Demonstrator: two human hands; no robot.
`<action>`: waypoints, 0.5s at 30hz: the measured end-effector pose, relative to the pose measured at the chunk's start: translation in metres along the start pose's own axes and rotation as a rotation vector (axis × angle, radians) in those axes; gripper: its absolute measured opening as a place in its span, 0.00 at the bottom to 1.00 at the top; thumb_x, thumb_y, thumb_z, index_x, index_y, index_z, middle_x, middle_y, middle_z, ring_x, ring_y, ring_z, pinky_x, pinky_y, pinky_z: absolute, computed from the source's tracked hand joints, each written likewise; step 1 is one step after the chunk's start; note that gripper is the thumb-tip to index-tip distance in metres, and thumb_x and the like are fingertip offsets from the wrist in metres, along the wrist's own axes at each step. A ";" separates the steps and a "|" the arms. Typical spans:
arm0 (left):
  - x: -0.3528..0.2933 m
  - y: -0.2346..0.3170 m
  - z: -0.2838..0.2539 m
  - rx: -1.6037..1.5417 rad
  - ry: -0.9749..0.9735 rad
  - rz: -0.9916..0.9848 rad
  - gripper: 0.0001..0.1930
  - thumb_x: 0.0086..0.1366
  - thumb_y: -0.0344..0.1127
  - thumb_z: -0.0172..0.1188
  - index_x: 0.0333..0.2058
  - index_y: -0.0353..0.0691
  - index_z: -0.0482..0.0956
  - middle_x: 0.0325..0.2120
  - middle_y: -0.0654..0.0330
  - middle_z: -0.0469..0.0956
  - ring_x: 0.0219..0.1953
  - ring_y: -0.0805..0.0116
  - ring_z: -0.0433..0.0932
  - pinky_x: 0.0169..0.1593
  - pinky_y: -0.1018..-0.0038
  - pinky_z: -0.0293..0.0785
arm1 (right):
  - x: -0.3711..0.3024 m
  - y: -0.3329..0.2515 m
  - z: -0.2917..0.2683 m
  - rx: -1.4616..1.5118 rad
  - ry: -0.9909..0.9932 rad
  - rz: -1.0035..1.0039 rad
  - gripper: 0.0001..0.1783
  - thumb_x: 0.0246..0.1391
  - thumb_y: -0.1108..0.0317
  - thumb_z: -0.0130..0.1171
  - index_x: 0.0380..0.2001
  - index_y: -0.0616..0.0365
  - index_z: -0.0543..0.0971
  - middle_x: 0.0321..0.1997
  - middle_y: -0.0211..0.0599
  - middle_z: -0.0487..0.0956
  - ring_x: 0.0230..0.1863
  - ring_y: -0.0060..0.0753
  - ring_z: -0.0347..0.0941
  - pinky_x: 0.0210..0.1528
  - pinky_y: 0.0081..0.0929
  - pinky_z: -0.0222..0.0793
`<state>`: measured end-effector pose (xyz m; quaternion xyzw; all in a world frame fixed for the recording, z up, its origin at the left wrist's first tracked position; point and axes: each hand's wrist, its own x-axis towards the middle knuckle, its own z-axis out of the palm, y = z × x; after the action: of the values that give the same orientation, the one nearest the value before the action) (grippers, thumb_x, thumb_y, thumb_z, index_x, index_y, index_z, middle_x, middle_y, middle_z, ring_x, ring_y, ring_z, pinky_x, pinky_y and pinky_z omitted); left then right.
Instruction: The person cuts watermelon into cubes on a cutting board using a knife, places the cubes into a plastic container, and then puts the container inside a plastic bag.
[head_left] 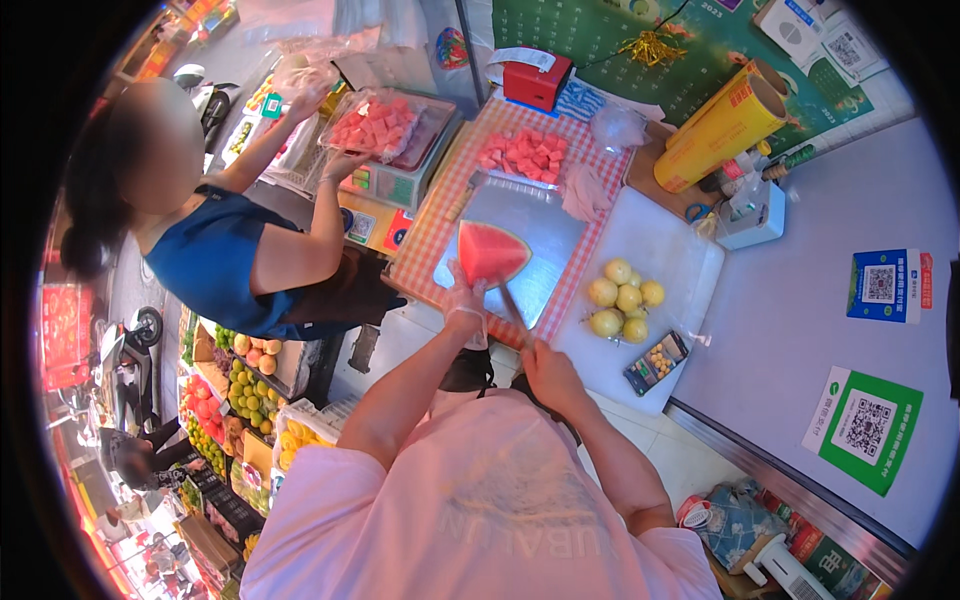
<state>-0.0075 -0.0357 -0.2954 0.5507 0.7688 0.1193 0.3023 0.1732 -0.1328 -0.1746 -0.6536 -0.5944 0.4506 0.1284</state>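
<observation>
Left hand (463, 303) in clear plastic glove: grip pinching the watermelon wedge (490, 252) at its near-left side. Wedge is over the metal sheet (560, 222) on the table (415, 245), directly ahead of left hand and ahead-left of right hand (548, 368); left is nearer, touching. Wedge's long axis runs roughly left-right, slanting slightly toward the wearer at right; red flesh up, rind along right edge. Right grip closed around the knife (515, 310); blade points forward-left, its far end at the wedge's near edge, contact or gap can't tell. Containers: clear tray (518, 182) beyond the sheet, filled with watermelon cubes (523, 152); co-worker (235, 255) at left holds a clear box of cubes (376, 125) by the scale (385, 187); thin clear bag of round yellow fruit (622, 297) on the white board (660, 235), phone (656, 363) beside it.
</observation>
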 end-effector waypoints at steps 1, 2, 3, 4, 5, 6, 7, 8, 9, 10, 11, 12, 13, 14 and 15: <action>0.000 0.001 0.001 0.023 -0.042 -0.025 0.45 0.66 0.50 0.54 0.69 0.35 0.37 0.41 0.40 0.79 0.45 0.43 0.78 0.48 0.57 0.71 | -0.001 -0.003 -0.008 -0.014 0.031 0.039 0.20 0.65 0.56 0.43 0.42 0.65 0.72 0.30 0.65 0.77 0.34 0.71 0.74 0.37 0.59 0.69; -0.003 -0.001 0.000 0.020 -0.038 -0.029 0.45 0.66 0.50 0.54 0.69 0.35 0.37 0.41 0.40 0.79 0.45 0.43 0.78 0.49 0.57 0.72 | 0.010 -0.002 -0.007 -0.010 0.071 0.015 0.20 0.65 0.56 0.43 0.42 0.65 0.72 0.29 0.64 0.77 0.33 0.70 0.75 0.37 0.58 0.69; -0.002 0.000 0.000 0.016 -0.033 -0.021 0.45 0.66 0.50 0.54 0.69 0.36 0.37 0.41 0.40 0.79 0.45 0.43 0.78 0.49 0.57 0.72 | 0.031 0.000 -0.005 -0.005 0.123 -0.009 0.20 0.65 0.56 0.43 0.41 0.66 0.72 0.28 0.63 0.78 0.31 0.68 0.75 0.36 0.57 0.70; 0.000 0.004 0.001 0.011 -0.027 -0.011 0.45 0.66 0.51 0.54 0.69 0.36 0.37 0.41 0.40 0.78 0.45 0.43 0.78 0.49 0.57 0.72 | 0.051 0.004 -0.002 -0.001 0.177 -0.034 0.20 0.64 0.56 0.42 0.41 0.66 0.71 0.27 0.62 0.78 0.30 0.67 0.76 0.35 0.55 0.70; 0.001 0.009 0.002 0.023 -0.029 0.000 0.45 0.66 0.51 0.54 0.69 0.36 0.37 0.42 0.40 0.78 0.46 0.43 0.78 0.49 0.57 0.72 | 0.067 0.011 0.007 0.046 0.149 0.004 0.20 0.64 0.56 0.42 0.41 0.66 0.72 0.27 0.61 0.78 0.30 0.65 0.76 0.34 0.54 0.71; 0.002 0.016 0.001 0.037 -0.034 0.012 0.45 0.66 0.51 0.54 0.69 0.37 0.36 0.43 0.40 0.78 0.46 0.43 0.78 0.50 0.57 0.72 | 0.082 0.020 0.018 0.095 0.120 0.044 0.21 0.64 0.56 0.42 0.40 0.66 0.72 0.27 0.60 0.78 0.29 0.62 0.77 0.34 0.53 0.71; 0.003 0.016 0.004 0.045 -0.046 0.009 0.46 0.66 0.51 0.54 0.69 0.37 0.36 0.43 0.40 0.78 0.46 0.43 0.78 0.50 0.57 0.72 | 0.090 0.026 0.027 0.136 0.079 0.090 0.21 0.64 0.56 0.42 0.40 0.66 0.72 0.27 0.60 0.78 0.28 0.60 0.77 0.33 0.52 0.72; 0.003 0.016 0.008 0.036 -0.044 0.013 0.46 0.66 0.51 0.54 0.69 0.37 0.36 0.44 0.40 0.78 0.47 0.43 0.77 0.50 0.57 0.71 | 0.089 0.036 0.035 0.116 0.049 0.084 0.21 0.64 0.55 0.42 0.40 0.66 0.72 0.27 0.59 0.78 0.27 0.59 0.78 0.33 0.51 0.72; 0.005 0.012 0.013 0.031 -0.028 0.019 0.46 0.66 0.51 0.54 0.69 0.37 0.36 0.44 0.40 0.78 0.47 0.42 0.77 0.50 0.57 0.71 | 0.082 0.044 0.045 0.100 0.020 0.064 0.22 0.65 0.55 0.41 0.39 0.67 0.72 0.26 0.57 0.78 0.26 0.57 0.78 0.32 0.50 0.72; 0.005 0.010 0.012 0.022 -0.004 0.020 0.46 0.66 0.52 0.54 0.69 0.37 0.36 0.45 0.40 0.78 0.47 0.42 0.77 0.51 0.57 0.71 | 0.071 0.045 0.052 0.080 -0.014 0.036 0.22 0.65 0.55 0.41 0.39 0.67 0.72 0.26 0.56 0.79 0.25 0.56 0.78 0.32 0.49 0.72; 0.004 0.008 0.011 0.011 0.001 0.020 0.46 0.66 0.51 0.54 0.69 0.37 0.36 0.46 0.40 0.77 0.48 0.42 0.77 0.51 0.57 0.71 | 0.057 0.050 0.056 0.095 0.033 0.009 0.21 0.65 0.56 0.42 0.38 0.66 0.72 0.26 0.55 0.79 0.23 0.56 0.77 0.30 0.46 0.72; 0.001 0.007 0.010 -0.002 0.004 0.014 0.46 0.66 0.51 0.54 0.69 0.37 0.36 0.46 0.40 0.77 0.49 0.42 0.76 0.52 0.57 0.70 | 0.036 0.058 0.052 0.130 -0.005 0.006 0.20 0.65 0.56 0.42 0.38 0.66 0.73 0.26 0.55 0.79 0.23 0.56 0.77 0.30 0.46 0.72; -0.001 0.002 0.004 -0.013 0.015 0.001 0.46 0.66 0.51 0.54 0.69 0.38 0.36 0.47 0.40 0.77 0.49 0.41 0.76 0.52 0.57 0.70 | 0.013 0.057 0.040 0.164 -0.049 -0.003 0.20 0.65 0.56 0.43 0.38 0.65 0.73 0.26 0.55 0.79 0.23 0.56 0.77 0.29 0.45 0.71; -0.002 0.005 -0.003 -0.034 -0.002 -0.019 0.45 0.66 0.51 0.54 0.69 0.38 0.36 0.47 0.40 0.77 0.50 0.41 0.76 0.52 0.57 0.70 | 0.001 0.052 0.025 0.199 -0.083 -0.009 0.19 0.65 0.56 0.44 0.38 0.64 0.73 0.26 0.55 0.79 0.22 0.56 0.77 0.29 0.45 0.71; -0.003 0.012 -0.009 -0.056 -0.023 -0.036 0.45 0.66 0.51 0.54 0.69 0.39 0.36 0.47 0.40 0.77 0.50 0.41 0.76 0.53 0.57 0.70 | -0.002 0.045 0.013 0.183 -0.015 -0.004 0.19 0.65 0.56 0.44 0.38 0.64 0.73 0.26 0.56 0.78 0.22 0.55 0.77 0.28 0.44 0.71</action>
<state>-0.0031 -0.0331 -0.2810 0.5295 0.7713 0.1289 0.3288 0.1931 -0.1509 -0.2125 -0.6344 -0.5531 0.5078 0.1839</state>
